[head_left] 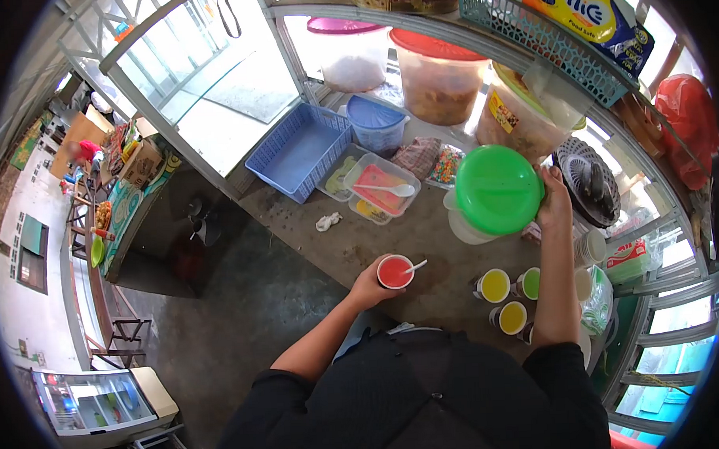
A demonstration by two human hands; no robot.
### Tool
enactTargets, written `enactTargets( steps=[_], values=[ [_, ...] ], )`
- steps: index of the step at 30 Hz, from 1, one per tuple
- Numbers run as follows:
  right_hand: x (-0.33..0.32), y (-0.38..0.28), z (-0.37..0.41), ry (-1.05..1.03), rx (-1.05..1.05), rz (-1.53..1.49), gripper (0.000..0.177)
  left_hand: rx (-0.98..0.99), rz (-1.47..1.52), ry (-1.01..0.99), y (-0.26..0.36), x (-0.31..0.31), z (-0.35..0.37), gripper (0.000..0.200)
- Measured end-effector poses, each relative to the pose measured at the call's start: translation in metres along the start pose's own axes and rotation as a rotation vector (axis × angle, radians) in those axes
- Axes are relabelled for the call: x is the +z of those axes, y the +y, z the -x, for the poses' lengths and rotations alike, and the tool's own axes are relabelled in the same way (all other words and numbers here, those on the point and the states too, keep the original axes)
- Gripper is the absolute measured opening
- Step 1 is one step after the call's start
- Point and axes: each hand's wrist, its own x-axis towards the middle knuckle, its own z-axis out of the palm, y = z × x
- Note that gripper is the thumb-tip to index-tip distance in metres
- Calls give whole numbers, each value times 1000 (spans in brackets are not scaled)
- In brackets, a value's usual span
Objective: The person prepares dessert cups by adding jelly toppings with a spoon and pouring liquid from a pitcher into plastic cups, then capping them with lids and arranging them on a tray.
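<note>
My left hand (pixel 369 284) is wrapped round a paper cup of red drink (pixel 394 271), with a white spoon handle (pixel 416 266) sticking out of it. At the right, my right hand (pixel 554 198) is closed at the side of a translucent pitcher (pixel 465 225) with a round green lid (pixel 497 190). The lid hides most of the pitcher, and I cannot tell whether the fingers grip its handle or the lid's edge. Below my right forearm's left side stand cups of yellow drink (pixel 495 285) and a cup of green drink (pixel 531 283).
Food tubs (pixel 384 190), one with a white spoon across it, lie beside a blue basket (pixel 297 151) and a blue-lidded container (pixel 376 122). Large lidded tubs (pixel 437 75) line the back. Stacked cups (pixel 589 248) stand right of my forearm. A crumpled tissue (pixel 328 222) lies near the counter's edge.
</note>
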Motion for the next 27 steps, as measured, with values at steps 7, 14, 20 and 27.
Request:
enactTargets(
  steps=[7, 14, 20, 27],
  values=[
    [-20, 19, -29, 38, -52, 16, 24, -53, -59, -51, 0, -1, -2, 90],
    [-36, 37, -36, 31, -172, 34, 18, 16, -38, -1, 11, 2, 0, 90],
    [-26, 46, -8, 224, -303, 159, 33, 81, -65, 72, 13, 4, 1, 89],
    [-34, 62, 57, 361, -558, 493, 29, 104, -71, 115, 10, -10, 0, 90]
  ],
)
